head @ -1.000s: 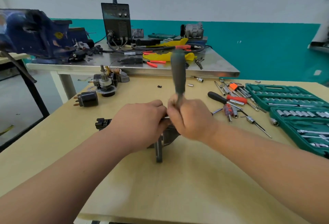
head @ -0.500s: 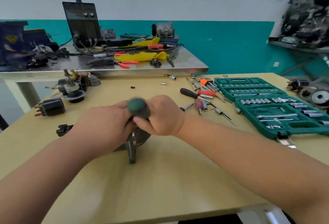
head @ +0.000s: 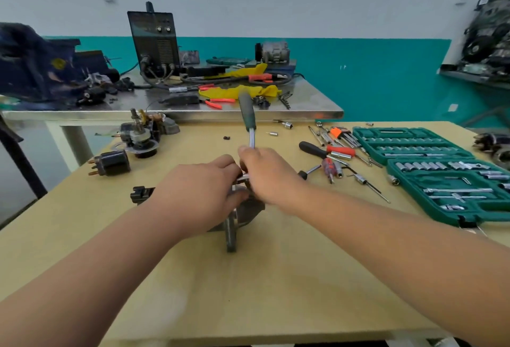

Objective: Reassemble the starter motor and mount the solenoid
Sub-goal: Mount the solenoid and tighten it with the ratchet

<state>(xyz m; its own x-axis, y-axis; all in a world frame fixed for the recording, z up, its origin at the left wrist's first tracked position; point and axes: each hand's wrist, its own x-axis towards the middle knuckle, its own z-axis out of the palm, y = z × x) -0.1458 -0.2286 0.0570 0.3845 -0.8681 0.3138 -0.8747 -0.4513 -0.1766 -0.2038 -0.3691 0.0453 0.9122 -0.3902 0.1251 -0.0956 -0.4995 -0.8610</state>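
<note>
Right hand (head: 269,178) has its grip closed around the lower metal shank of a ratchet wrench (head: 247,114), whose dark green handle sticks up and tilts a bit away from the camera. Left hand (head: 200,194) is wrapped over the top of the starter motor (head: 240,215), holding it down; the two hands touch right above it. Most of the motor is hidden under the hands, only the grey housing and a flat metal flange poking out toward the camera show, resting on the tan desk (head: 276,277).

Just left of the motor, partly behind the left wrist, sits a small black plug (head: 140,194). Further left of the motor there's a black solenoid (head: 111,163) lying on its side with copper terminals pointing left, and behind it another half-stripped motor part (head: 140,137). Right of the motor are loose screwdrivers (head: 325,152) and bits, then two open green socket cases (head: 430,167).
</note>
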